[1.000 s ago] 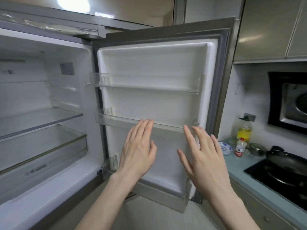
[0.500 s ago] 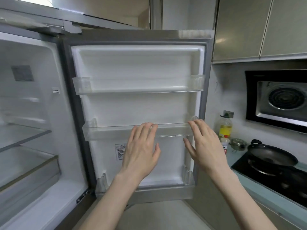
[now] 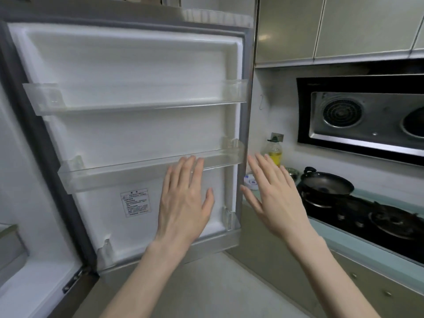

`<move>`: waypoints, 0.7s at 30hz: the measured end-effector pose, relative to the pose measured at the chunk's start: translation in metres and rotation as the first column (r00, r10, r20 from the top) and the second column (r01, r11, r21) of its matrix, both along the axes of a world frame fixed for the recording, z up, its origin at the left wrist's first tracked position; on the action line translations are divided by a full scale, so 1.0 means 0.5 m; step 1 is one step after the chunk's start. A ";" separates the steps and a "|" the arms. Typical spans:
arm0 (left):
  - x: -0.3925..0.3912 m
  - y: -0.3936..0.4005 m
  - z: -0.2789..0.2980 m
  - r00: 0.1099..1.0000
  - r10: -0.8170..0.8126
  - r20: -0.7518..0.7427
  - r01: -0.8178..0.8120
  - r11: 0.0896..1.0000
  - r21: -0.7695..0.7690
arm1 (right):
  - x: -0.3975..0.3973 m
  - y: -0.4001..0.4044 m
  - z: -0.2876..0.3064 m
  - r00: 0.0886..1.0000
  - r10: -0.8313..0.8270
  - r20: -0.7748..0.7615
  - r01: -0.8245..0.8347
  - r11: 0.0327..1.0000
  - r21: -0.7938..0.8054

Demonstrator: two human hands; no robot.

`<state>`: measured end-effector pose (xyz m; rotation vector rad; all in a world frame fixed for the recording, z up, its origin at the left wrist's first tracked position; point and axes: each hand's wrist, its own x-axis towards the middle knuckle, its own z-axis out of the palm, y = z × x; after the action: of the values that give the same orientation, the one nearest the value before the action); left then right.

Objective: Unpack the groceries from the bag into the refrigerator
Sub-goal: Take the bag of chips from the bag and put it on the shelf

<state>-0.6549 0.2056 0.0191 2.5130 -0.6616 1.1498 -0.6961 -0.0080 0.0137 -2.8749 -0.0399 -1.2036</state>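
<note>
Refrigerator door (image 3: 137, 65) swung open; white liner; clear door shelves (image 3: 146, 104) bare.

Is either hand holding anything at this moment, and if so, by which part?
Nothing is held. The left hand and right hand are both raised with fingers straight in front of the open refrigerator door, empty.

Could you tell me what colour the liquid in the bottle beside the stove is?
Yellow, in the bottle; the head view shows it.
</note>
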 end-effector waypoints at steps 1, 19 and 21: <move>-0.007 -0.014 -0.007 1.000 -0.030 -0.006 0.030 1.000 -0.005 | -0.025 -0.012 -0.007 1.000 -0.018 -0.002 0.018 1.000 0.005; -0.388 -0.588 -0.143 0.721 -0.664 -0.199 0.680 0.733 0.016 | -0.712 -0.414 -0.131 0.703 -0.706 -0.085 0.711 0.693 0.120; -0.451 -0.657 -0.157 0.664 -0.718 -0.209 0.737 0.675 0.023 | -0.801 -0.455 -0.149 0.639 -0.763 -0.100 0.768 0.627 0.127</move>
<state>-0.8802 -0.1228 -0.0592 2.0172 -1.5255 0.5725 -1.0966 -0.2355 -0.0610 -2.7927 1.3598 -1.1175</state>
